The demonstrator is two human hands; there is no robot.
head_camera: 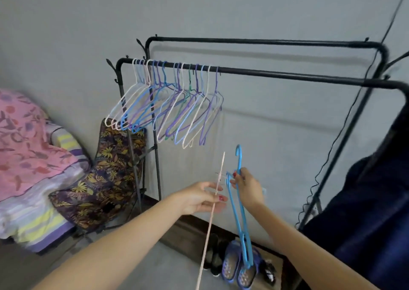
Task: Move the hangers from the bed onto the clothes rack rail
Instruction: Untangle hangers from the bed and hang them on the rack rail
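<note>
My left hand (pixel 204 198) pinches a pale pink hanger (pixel 212 214), seen edge-on as a thin line. Just to its right, my right hand (pixel 246 186) grips a blue hanger (pixel 240 214) near its neck, hook pointing up. Both hangers are held below the black front rail (pixel 287 74) of the clothes rack. Several white, blue, purple and green hangers (pixel 168 106) hang bunched at the rail's left end. The bed (pixel 33 210) with a pink floral cover lies at the far left.
A second, higher rail (pixel 265 42) runs behind the front one. A floral cloth (pixel 106 179) drapes by the rack's left post. Shoes and blue slippers (pixel 240 265) sit on the floor below. Dark clothing (pixel 371 212) hangs at the right. A cable (pixel 325 168) trails down the wall.
</note>
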